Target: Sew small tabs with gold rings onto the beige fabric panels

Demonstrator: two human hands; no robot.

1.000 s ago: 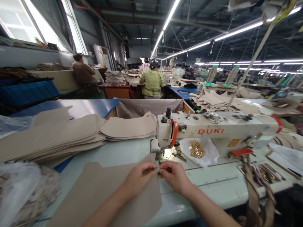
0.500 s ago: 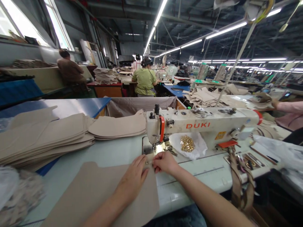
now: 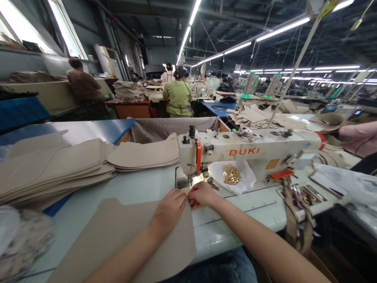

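Panel (image 3: pixel 118 224): beige, flat on the pale table (image 3: pixel 153 182) before us, its upper right corner at our fingertips, just in front of the needle; we cannot tell whether it reaches under it.
Left hand (image 3: pixel 170 209): laid on the panel near that corner, fingers bent and close together; we cannot tell whether they grip the edge.
Right hand (image 3: pixel 202 195): thumb and fingers drawn together in a pinch at the same corner, just beside our left; what lies between them is hidden from us.
Sewing machine (image 3: pixel 218 147): white, lettered DUKI in orange, just beyond our hands, a light glowing by the needle.
Metal pieces (image 3: pixel 231 174): gold-coloured, heaped on a white sheet (image 3: pixel 246 182) beside the machine's head.
Large stack (image 3: pixel 59 167): beige pieces at our left, next to a smaller stack (image 3: pixel 144 155).
Straps (image 3: pixel 291 224): brown, hanging off the table's edge at our right.
Co-worker (image 3: pixel 178 96): in green, back to us.
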